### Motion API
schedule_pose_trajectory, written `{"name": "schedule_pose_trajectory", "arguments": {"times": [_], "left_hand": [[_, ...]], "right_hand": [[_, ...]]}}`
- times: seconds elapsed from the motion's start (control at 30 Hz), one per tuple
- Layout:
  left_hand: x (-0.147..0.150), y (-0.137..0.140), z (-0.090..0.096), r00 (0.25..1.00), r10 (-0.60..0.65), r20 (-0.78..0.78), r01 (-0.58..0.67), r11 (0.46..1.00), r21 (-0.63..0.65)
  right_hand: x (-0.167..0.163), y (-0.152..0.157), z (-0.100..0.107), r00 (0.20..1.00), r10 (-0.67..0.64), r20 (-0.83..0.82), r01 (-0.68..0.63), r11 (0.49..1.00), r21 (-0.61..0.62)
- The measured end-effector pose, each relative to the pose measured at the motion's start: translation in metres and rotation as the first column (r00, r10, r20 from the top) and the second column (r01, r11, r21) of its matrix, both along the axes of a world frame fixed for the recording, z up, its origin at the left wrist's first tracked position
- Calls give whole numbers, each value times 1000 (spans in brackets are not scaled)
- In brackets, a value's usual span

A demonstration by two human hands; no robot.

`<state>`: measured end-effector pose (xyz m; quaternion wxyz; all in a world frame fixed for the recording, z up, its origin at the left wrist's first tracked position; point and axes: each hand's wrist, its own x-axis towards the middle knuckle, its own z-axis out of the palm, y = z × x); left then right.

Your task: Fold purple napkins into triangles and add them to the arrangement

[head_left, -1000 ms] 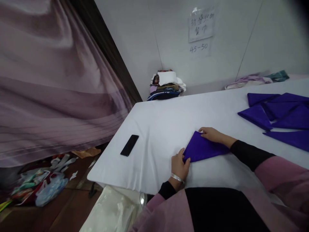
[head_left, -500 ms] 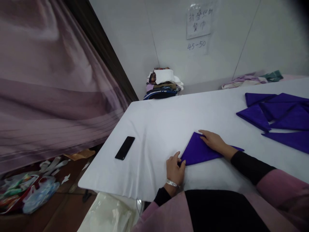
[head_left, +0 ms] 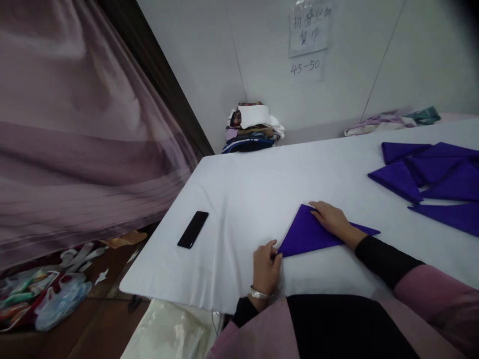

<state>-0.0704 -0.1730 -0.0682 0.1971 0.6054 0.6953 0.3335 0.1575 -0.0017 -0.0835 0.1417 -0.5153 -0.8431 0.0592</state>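
A purple cloth napkin (head_left: 307, 234), folded into a triangle, lies flat on the white-covered table. My left hand (head_left: 266, 269), with a silver bracelet at the wrist, is at the napkin's near left corner, thumb and fingers closed on its tip. Across the napkin's upper right edge rests my right hand (head_left: 331, 219), its fingers extended and thumb a little apart, lying on the cloth near the top point. The napkin's right tip shows beyond my right wrist. Part of the cloth beneath that hand is hidden.
Several folded purple napkins (head_left: 449, 169) lie at the table's right. A black phone (head_left: 193, 229) is on the left. Behind the table are a stack of folded clothes (head_left: 254, 127) and loose cloths (head_left: 392, 121). A pink curtain (head_left: 75, 139) hangs left; plastic bags (head_left: 63, 299) sit on the floor.
My left hand has shifted slightly left and towards me, its fingers now closer together at the napkin's left corner. The right hand stays in nearly the same place on the napkin.
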Motion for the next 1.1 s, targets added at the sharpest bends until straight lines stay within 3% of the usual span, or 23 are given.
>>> {"name": "schedule_pose_trajectory", "arguments": {"times": [0.3, 0.73, 1.1], "left_hand": [[-4, -3, -2, 1000, -30, 2, 30, 999, 42], [-3, -4, 2, 994, -66, -86, 68, 998, 11], [-7, -7, 8, 986, -88, -142, 97, 994, 56]], "right_hand": [[2, -1, -5, 997, 26, -70, -23, 999, 42], [7, 3, -2, 992, -36, -120, 35, 999, -10], [7, 2, 3, 990, -43, -134, 42, 999, -17]]}}
